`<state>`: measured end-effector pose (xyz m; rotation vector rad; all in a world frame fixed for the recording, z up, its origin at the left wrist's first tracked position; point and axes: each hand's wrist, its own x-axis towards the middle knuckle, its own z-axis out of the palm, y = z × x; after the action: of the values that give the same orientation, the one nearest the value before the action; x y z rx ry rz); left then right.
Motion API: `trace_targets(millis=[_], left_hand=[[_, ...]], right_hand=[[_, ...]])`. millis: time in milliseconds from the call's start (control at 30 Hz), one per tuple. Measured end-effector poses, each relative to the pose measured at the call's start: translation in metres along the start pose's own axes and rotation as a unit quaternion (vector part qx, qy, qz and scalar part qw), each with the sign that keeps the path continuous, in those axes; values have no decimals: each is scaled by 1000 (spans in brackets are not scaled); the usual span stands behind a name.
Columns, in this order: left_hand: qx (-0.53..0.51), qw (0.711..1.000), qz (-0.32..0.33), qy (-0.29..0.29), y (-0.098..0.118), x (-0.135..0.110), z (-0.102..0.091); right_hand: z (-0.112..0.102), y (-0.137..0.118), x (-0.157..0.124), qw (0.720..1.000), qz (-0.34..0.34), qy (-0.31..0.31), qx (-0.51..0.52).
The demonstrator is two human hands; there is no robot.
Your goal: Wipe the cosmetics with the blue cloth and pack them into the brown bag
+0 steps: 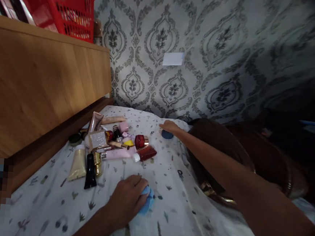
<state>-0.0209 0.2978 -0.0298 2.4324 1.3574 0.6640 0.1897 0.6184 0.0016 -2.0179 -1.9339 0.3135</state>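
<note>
My left hand (127, 199) is closed on a crumpled light blue cloth (147, 201), low over the bed sheet. Farther off, my right hand (170, 126) reaches out with curled fingers at a dark blue round item (167, 134); its exact kind is unclear. Between my hands and the wooden furniture lies a pile of cosmetics. It includes a red bottle with a white cap (147, 153), a red jar (140, 141), a pink tube (118, 154), a cream tube (78, 164), a black tube (90, 172) and a gold lipstick (97, 164).
A brown bag (226, 149) with gold fittings lies on the right, under my right forearm. Wooden furniture (49, 66) rises at the left, with a red plastic basket (70, 9) on top. Patterned wallpaper (223, 46) covers the wall behind, bearing a white switch plate (173, 59).
</note>
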Motion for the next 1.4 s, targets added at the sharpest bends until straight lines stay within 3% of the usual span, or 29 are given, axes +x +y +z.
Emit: trace_targets(millis=[167,333,500,633,900,1067,1200,1300,1400], left_hand=[[23,1000,-12,-10,1,-1,-1],[27,1000,-10,-12,0,-1,-2],[32,999,-1,-12,0,-1,-4],[36,999,4,-5,-2,-1,-3],[41,999,5,-34,-1,1,-7],[39,999,21,-12,-5,0,-3],[28,999,24,14,-5,-3,0],[12,998,-12,53,-5,-6,-7],[36,987,-101,116,-11,-17,-28]], right_hand=[[-9,2,-37,999,-8,-18,-28],[-9,-34,-49,995,-91,29,9],[21,-86,-56,984,-155,56,74],[45,-107,-66,979,-177,21,102],[33,-94,-103,990,-114,9,88],[31,-85,-128,991,-95,-17,96],[30,-81,-134,982,-95,9,162],[25,-76,-142,966,-92,41,240],[19,-64,-161,939,-84,67,328]])
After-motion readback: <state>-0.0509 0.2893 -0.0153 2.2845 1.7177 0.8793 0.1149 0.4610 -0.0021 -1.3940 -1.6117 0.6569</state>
